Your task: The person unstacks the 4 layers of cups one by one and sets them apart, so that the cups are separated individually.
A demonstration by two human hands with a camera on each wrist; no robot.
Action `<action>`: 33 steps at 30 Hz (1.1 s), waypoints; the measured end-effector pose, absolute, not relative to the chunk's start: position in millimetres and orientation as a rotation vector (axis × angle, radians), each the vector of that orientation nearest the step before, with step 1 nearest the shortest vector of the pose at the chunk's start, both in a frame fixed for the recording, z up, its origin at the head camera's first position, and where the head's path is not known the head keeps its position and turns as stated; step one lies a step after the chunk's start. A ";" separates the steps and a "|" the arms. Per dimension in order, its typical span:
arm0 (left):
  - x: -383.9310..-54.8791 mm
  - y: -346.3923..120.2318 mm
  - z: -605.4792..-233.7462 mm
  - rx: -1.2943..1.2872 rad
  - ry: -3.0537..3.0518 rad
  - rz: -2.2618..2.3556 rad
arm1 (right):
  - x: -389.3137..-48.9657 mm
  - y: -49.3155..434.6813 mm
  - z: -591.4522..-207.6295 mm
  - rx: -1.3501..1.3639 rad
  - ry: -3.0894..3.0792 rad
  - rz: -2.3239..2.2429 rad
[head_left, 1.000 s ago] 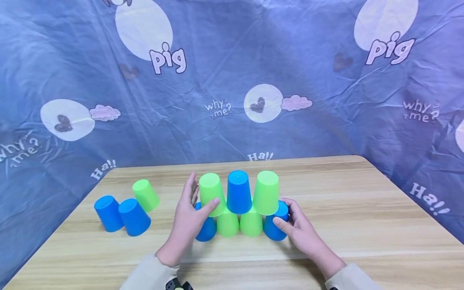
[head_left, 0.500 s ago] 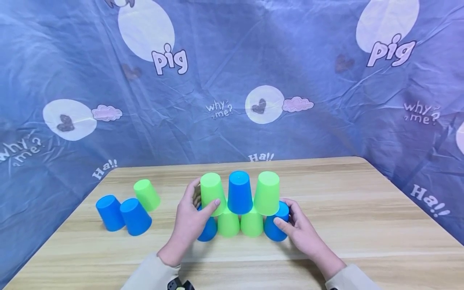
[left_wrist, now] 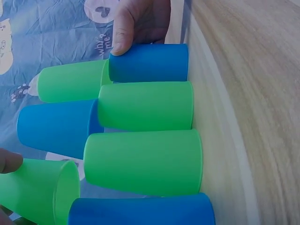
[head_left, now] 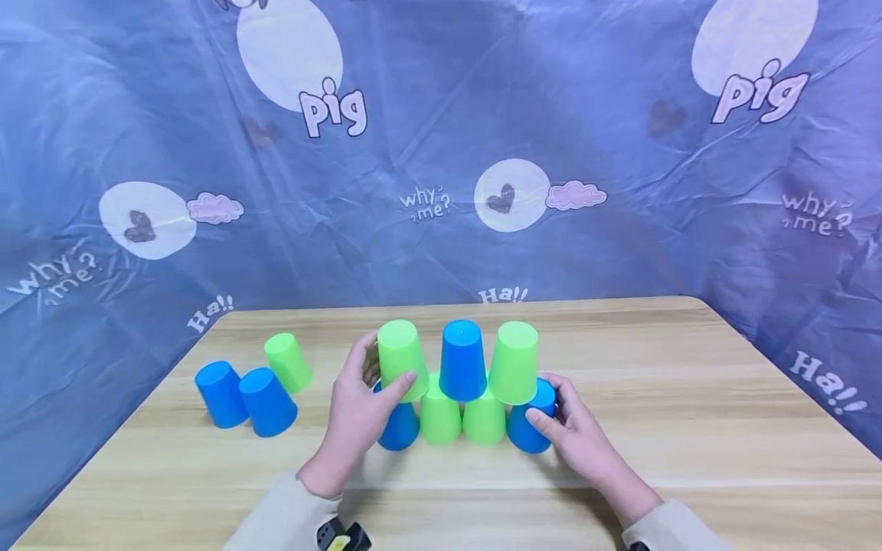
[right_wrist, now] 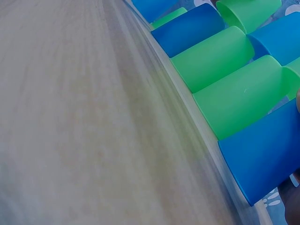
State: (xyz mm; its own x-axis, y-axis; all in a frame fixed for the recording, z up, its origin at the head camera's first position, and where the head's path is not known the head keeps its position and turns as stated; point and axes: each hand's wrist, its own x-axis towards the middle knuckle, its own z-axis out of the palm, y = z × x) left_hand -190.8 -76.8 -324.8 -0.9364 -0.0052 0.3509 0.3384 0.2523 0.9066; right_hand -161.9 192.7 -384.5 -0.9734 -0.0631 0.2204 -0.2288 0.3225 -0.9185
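Upside-down plastic cups stand in two rows at the table's middle. Below are a blue cup [head_left: 400, 430], a green cup [head_left: 441, 419], another green cup [head_left: 485, 421] and a right-end blue cup [head_left: 527, 430]. A blue cup [head_left: 462, 361] and a green cup [head_left: 514, 363] rest on top, bridging the cups beneath. My left hand [head_left: 358, 409] grips the upper-left green cup [head_left: 400, 356] between thumb and fingers; its open rim [left_wrist: 68, 194] shows in the left wrist view, over the lower row. My right hand [head_left: 577, 435] holds the right-end blue cup, thumb in front, fingers partly hidden behind.
Left of the stack, two blue cups [head_left: 220, 395] [head_left: 269, 403] and a green cup [head_left: 288, 363] stand upside down, close together. The wooden table [head_left: 689, 413] extends around them. A blue printed cloth [head_left: 427, 252] hangs behind the table's far edge.
The upper-left green cup has shifted left with my left hand, widening its gap to the upper blue cup. My left fingers have closed in around it. The right hand keeps its hold.
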 end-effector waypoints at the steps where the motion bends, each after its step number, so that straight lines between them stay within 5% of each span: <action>1: -191.1 -78.2 -323.4 -0.312 -2.238 -1.737 | -162.9 192.4 -383.9 0.275 -2.436 1.722; 33: -188.3 -162.8 -317.4 0.021 -2.105 -1.649 | -164.1 193.9 -381.5 0.294 -2.472 1.726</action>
State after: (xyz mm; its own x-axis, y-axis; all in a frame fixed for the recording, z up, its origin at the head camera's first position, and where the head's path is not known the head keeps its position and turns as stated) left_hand -188.3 -162.8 -317.4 -0.8926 -0.2896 0.3457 0.2662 0.2804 0.9222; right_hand -164.1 193.9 -381.5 -0.9750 -0.0942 0.2015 -0.2216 0.3340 -0.9162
